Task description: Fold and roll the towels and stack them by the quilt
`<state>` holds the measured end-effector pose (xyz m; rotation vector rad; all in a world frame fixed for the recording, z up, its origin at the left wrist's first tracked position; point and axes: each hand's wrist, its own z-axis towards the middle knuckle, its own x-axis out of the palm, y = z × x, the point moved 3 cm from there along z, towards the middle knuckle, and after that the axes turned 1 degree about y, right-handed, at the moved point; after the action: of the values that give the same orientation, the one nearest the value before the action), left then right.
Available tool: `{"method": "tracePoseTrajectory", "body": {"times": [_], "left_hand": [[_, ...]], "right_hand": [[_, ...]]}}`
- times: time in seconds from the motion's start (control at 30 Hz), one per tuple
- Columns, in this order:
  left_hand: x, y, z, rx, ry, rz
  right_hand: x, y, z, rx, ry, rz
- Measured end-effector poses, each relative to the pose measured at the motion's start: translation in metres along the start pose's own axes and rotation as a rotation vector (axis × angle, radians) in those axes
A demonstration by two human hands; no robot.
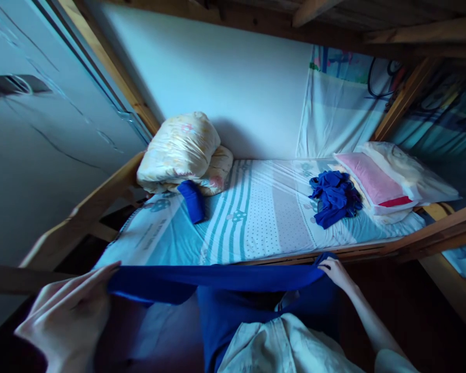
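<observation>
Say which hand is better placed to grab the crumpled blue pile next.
Likely the right hand: the crumpled pile lies nearer it, though it and the left hand hold blue cloth.

The cloth (233,278) at six o'clock is a plain deep blue, matched by the bundle (194,203) between eight and nine and the heap (336,199) at three. Between them the sheet (258,223) mixes teal, white and greyish lilac in wavy stripes and small dots. The quilt (178,147) at ten is cream with pale pink and yellow motifs; the pillow (376,178), farther out at three, is pink with a red patch.
</observation>
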<state>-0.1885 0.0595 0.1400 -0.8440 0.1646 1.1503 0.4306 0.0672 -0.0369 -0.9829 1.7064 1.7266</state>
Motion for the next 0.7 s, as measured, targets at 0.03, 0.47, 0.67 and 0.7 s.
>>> {"method": "tracePoseTrajectory", "body": {"times": [0.03, 0.47, 0.67, 0.7], "left_hand": [[0.003, -0.003, 0.003, 0.015, -0.033, 0.057], [0.026, 0.045, -0.021, -0.312, 0.247, 0.153], [0.024, 0.076, -0.033, -0.376, 0.48, 0.131], [0.024, 0.078, -0.032, -0.342, 0.487, 0.167]], "right_hand": [[-0.014, -0.001, 0.008, -0.018, -0.04, -0.009], [-0.131, 0.019, 0.035, 0.012, -0.152, -0.118], [-0.136, 0.022, 0.014, 0.264, -0.021, 0.043], [-0.138, 0.022, 0.013, 0.265, -0.025, 0.064]]}}
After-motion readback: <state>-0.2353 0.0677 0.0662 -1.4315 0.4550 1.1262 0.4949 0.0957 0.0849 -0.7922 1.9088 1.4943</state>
